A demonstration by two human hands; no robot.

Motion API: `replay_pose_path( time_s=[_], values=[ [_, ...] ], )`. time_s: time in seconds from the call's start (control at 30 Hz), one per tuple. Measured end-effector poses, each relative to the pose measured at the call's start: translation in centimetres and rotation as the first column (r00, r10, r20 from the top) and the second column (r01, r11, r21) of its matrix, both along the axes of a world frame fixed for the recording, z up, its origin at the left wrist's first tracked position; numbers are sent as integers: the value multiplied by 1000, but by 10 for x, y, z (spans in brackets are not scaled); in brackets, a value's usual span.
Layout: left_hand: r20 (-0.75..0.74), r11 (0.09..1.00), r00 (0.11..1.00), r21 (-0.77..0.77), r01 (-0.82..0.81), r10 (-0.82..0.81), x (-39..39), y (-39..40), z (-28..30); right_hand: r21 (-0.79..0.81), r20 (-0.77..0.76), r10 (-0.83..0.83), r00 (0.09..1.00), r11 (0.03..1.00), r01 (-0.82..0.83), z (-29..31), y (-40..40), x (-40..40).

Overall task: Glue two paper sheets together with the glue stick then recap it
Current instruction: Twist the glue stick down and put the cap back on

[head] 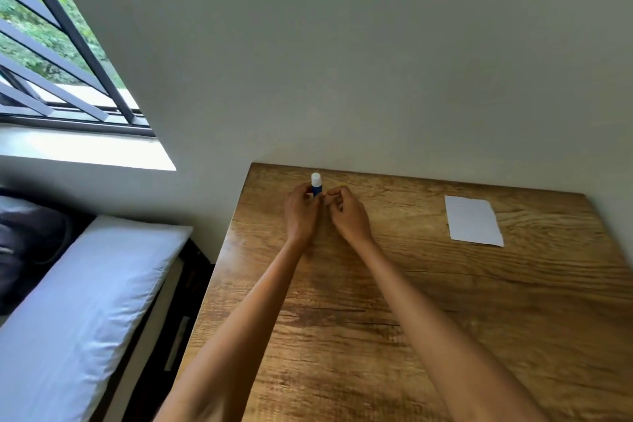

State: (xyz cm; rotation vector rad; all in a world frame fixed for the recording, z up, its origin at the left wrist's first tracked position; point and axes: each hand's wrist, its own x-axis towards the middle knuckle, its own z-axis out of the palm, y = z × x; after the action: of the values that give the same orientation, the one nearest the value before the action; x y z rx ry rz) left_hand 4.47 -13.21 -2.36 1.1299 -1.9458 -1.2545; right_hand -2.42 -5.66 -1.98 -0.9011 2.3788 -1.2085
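Standing glue stick (316, 183) (capped), between hands (325, 212)

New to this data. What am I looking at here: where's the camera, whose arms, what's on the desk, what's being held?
There is no robot here. One wide-angle camera sits on a person's head and looks forward and down, so the two bare arms reaching in from the bottom are the wearer's own. The left hand grips a glue stick, blue body with a white cap on top, standing upright near the far edge of the wooden desk. The right hand is right beside it with curled fingers; whether it touches the stick is unclear. A white paper lies flat to the right, apart from the hands. A window and a bed are on the left.
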Motion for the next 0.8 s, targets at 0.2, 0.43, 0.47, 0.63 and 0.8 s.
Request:
replay_pose_path(
  time_s=[0.2, 0.43, 0.47, 0.63, 0.8],
  values=[
    [-175, 970, 956, 18, 242, -235, 9, 13, 46, -131, 136, 209, 968, 973, -192, 34, 38, -2],
    [-366, 871, 813, 16, 492, -453, -3, 46, 140, -304, 235, 356, 904, 911, -279, 114, 92, -24],
    [-366, 865, 804, -4, 502, -469, -7, 53, 151, -326, 231, 367, 901, 902, -284, 126, 101, -27],
    [-381, 828, 753, -65, 556, -536, -22, 87, 183, -368, 186, 376, 908, 883, -290, 164, 137, -39],
    [-441, 857, 748, -111, 503, -496, -39, 117, 195, -302, -4, 164, 986, 940, -158, 184, 156, -43]
  ],
)
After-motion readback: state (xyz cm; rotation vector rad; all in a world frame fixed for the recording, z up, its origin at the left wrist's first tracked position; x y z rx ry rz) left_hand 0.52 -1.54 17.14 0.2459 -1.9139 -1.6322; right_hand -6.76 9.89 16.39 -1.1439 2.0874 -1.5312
